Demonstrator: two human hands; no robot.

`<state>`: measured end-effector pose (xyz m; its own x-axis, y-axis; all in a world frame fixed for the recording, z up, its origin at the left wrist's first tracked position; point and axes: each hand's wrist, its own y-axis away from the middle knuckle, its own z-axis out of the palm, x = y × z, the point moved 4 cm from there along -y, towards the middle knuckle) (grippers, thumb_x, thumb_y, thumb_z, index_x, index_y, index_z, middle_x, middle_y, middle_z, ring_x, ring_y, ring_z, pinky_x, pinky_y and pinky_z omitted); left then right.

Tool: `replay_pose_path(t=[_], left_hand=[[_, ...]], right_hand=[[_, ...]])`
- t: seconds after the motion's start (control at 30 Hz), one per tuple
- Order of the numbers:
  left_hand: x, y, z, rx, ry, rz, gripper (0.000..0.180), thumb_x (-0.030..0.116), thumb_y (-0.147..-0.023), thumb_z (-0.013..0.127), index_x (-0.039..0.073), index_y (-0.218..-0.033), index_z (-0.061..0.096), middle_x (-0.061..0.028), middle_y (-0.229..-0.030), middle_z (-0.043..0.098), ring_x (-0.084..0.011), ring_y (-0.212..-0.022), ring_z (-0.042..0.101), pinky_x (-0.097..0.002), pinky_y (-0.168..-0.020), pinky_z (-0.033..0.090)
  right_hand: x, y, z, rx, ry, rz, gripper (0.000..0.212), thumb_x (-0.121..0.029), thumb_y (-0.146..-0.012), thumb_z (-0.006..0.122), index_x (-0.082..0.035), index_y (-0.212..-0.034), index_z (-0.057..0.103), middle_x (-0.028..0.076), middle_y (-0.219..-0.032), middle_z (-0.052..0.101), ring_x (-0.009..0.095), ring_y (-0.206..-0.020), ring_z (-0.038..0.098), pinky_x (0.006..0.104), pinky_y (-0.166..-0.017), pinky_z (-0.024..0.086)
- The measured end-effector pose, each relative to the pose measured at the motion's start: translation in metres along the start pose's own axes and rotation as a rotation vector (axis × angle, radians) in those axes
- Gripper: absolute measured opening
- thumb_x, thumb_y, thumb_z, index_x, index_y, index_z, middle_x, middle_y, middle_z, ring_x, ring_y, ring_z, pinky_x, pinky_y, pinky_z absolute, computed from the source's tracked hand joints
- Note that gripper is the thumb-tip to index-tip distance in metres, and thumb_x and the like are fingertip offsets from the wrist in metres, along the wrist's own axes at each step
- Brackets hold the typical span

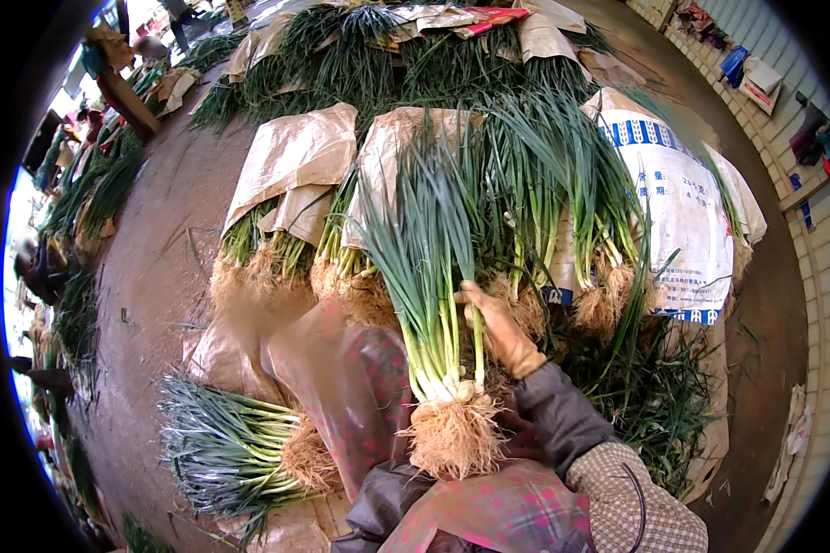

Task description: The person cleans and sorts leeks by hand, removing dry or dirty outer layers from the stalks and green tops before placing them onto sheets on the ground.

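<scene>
An upright bunch of scallions [447,355] stands in front of me, with long green leaves on top and a pale tangle of roots at the bottom. My right hand [503,332] reaches in from the right, its fingers curled round a stalk on the bunch's right edge. That stalk stands slightly apart from the others. A dark sleeve [378,502] shows at the lower left, below the roots; my left hand itself is hidden. Pink-patterned clear plastic [516,507] covers my lap beneath the roots.
Another scallion bunch [240,452] lies on sacking at the left. Several bunches stand ahead, partly wrapped in beige sacks [295,152] and a white printed sack [673,203]. Loose green leaves [655,396] are heaped at right. A wall [793,138] runs along the right side.
</scene>
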<state>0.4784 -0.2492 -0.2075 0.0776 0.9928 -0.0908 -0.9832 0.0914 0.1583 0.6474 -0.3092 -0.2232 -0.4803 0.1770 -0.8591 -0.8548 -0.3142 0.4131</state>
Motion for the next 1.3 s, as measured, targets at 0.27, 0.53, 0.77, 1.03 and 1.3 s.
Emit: replay_pose_path(t=[0.27,0.53,0.77,1.03,1.3], left_hand=[[0.014,-0.003,-0.010,0.117,-0.007,-0.096,0.047,0.021,-0.081,0.061,0.004,-0.122,0.049,-0.0095,-0.094,0.053,-0.0236,-0.084,0.046,-0.0356,-0.074,0.044],[0.018,-0.005,-0.012,0.122,0.026,-0.073,0.043,0.019,-0.081,0.060,0.005,-0.121,0.050,-0.0091,-0.093,0.054,-0.0231,-0.082,0.047,-0.0373,-0.074,0.044],[0.008,-0.009,0.000,0.072,0.140,-0.091,0.040,0.018,-0.082,0.060,0.006,-0.119,0.051,-0.0088,-0.092,0.055,-0.0226,-0.081,0.047,-0.0388,-0.074,0.044],[0.005,0.003,-0.004,0.099,0.017,-0.127,0.054,0.023,-0.084,0.057,-0.004,-0.129,0.046,-0.0246,-0.122,0.055,-0.0373,-0.108,0.058,-0.0522,-0.096,0.046],[-0.005,0.004,-0.014,0.248,-0.067,-0.253,0.045,0.020,-0.086,0.055,-0.005,-0.124,0.051,-0.0166,-0.104,0.063,-0.0264,-0.088,0.064,-0.0396,-0.079,0.054]], right_hand=[[0.007,0.018,-0.012,0.257,0.977,-0.525,0.038,-0.028,-0.100,0.052,-0.003,-0.075,0.065,0.003,-0.060,0.060,0.010,-0.049,0.051,0.0231,-0.048,0.040],[0.013,0.147,-0.163,0.431,0.444,0.018,0.035,-0.027,-0.101,0.050,-0.003,-0.076,0.057,0.003,-0.065,0.052,0.012,-0.059,0.048,0.0330,-0.058,0.048],[-0.009,0.146,-0.171,-0.025,1.223,0.228,0.040,-0.040,-0.093,0.058,-0.001,-0.099,0.066,0.011,-0.084,0.068,0.026,-0.068,0.063,0.0353,-0.064,0.050],[-0.014,0.045,-0.033,-0.354,0.432,0.243,0.042,-0.041,-0.095,0.060,-0.004,-0.080,0.069,-0.002,-0.064,0.055,0.007,-0.054,0.045,0.0244,-0.051,0.037],[-0.002,0.076,-0.036,-0.178,1.369,-0.836,0.021,-0.012,-0.086,0.060,-0.006,-0.067,0.053,0.013,-0.053,0.051,0.029,-0.045,0.053,0.0376,-0.042,0.040]])
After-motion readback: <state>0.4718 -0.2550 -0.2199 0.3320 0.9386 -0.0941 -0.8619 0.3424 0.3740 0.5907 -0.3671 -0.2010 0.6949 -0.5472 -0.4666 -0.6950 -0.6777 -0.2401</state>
